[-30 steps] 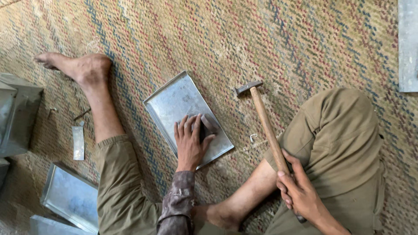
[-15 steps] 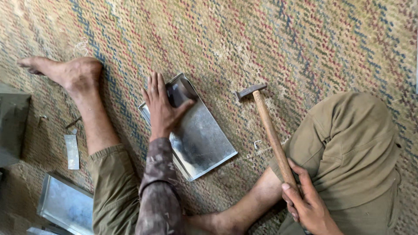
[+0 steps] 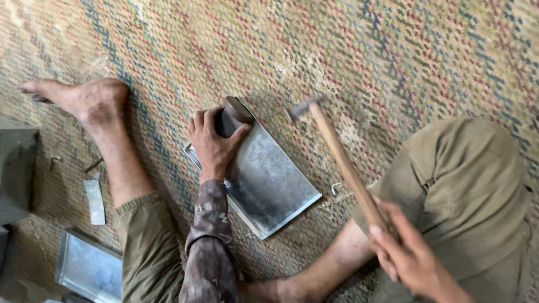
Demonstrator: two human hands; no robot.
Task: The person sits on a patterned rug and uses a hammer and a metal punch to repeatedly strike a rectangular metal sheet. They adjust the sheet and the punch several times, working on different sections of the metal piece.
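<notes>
Since the earlier frames, the left hand (image 3: 212,145) has slid from the middle of the sheet-metal tray (image 3: 264,177) up to its far corner, where the fingers now close around a dark rounded block (image 3: 231,114) set against the edge. The hammer (image 3: 337,154), previously lying low, is lifted off the woven mat (image 3: 348,50), the right hand (image 3: 407,255) wrapped tightly around the wooden handle's end. The tray lies flat between the person's legs, its near rim already folded up; the far corner looks like the part being worked. Another tray (image 3: 90,266) lies at lower left.
</notes>
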